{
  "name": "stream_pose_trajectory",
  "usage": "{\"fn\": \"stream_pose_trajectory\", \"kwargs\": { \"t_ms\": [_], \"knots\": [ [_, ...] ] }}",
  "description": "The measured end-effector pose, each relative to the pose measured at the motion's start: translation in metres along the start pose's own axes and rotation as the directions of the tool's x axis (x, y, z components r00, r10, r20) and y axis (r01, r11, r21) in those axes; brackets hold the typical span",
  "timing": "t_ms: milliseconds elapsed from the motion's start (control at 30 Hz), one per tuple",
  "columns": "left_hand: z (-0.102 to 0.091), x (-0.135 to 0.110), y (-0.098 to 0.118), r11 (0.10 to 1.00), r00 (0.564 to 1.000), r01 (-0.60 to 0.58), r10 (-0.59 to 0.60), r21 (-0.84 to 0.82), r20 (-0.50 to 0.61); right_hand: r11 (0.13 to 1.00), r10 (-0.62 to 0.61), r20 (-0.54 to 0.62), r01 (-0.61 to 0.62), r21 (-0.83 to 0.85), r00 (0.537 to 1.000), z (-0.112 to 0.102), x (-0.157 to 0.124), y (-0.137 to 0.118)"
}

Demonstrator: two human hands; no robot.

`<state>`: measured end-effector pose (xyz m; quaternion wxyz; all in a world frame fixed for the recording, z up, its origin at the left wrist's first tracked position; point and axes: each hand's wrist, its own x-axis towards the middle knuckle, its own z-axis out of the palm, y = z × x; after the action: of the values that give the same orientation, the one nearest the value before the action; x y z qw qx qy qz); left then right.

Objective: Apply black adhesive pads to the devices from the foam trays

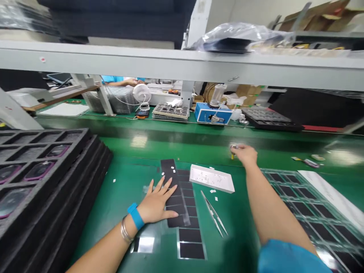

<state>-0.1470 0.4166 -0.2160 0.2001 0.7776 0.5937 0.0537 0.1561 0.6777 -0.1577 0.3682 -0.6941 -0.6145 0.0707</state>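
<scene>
My left hand (pixel 156 204) lies flat with fingers spread on a black strip (pixel 174 201) with a clear film edge. Small white pieces (pixel 173 168) rest on the strip's far end. Under and beside it runs a sheet of black rectangles (pixel 191 235). My right hand (pixel 247 154) reaches far forward, its fingers pinched on a small part with a yellow end (pixel 233 151); its exact kind is too small to tell. Between my hands are a shallow white tray (pixel 224 182) holding tiny pieces and, nearer me, metal tweezers (pixel 213 214).
Stacked black foam trays (pixel 65 182) with purple-rimmed parts stand at left. Sheets of black rectangles (pixel 304 207) lie at right, beyond my forearm. Behind are a small fan (pixel 141 94), a blue box device (pixel 213 113) and a low overhead shelf (pixel 170 62). Another person's hand (pixel 131 81) shows behind.
</scene>
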Motion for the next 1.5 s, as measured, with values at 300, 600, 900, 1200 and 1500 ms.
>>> {"fn": "stream_pose_trajectory", "kwargs": {
  "t_ms": [300, 600, 900, 1200, 1500],
  "knots": [
    [-0.019, -0.004, 0.010, 0.548, 0.928, -0.283, -0.052, -0.787, -0.369, 0.692, -0.450, 0.349, 0.074, 0.718, 0.822, -0.016, -0.180, -0.096],
    [-0.028, -0.018, 0.004, -0.145, 0.985, -0.157, -0.102, -0.977, -0.143, 0.657, -0.588, 0.251, 0.273, 0.702, 0.769, -0.005, -0.253, -0.104],
    [-0.023, -0.012, 0.005, -0.102, 0.971, -0.233, -0.071, -0.967, -0.226, 0.590, -0.631, 0.196, 0.300, 0.750, 0.751, -0.003, -0.253, -0.104],
    [-0.019, -0.014, -0.002, -0.017, 0.964, -0.264, -0.028, -0.964, -0.263, 0.574, -0.732, 0.158, 0.476, 0.666, 0.662, -0.005, -0.252, -0.103],
    [-0.020, -0.012, 0.000, -0.200, 0.966, -0.250, 0.013, -0.947, -0.258, 0.510, -0.776, -0.223, 0.795, 0.330, 0.590, -0.018, -0.219, -0.081]
  ]
}}
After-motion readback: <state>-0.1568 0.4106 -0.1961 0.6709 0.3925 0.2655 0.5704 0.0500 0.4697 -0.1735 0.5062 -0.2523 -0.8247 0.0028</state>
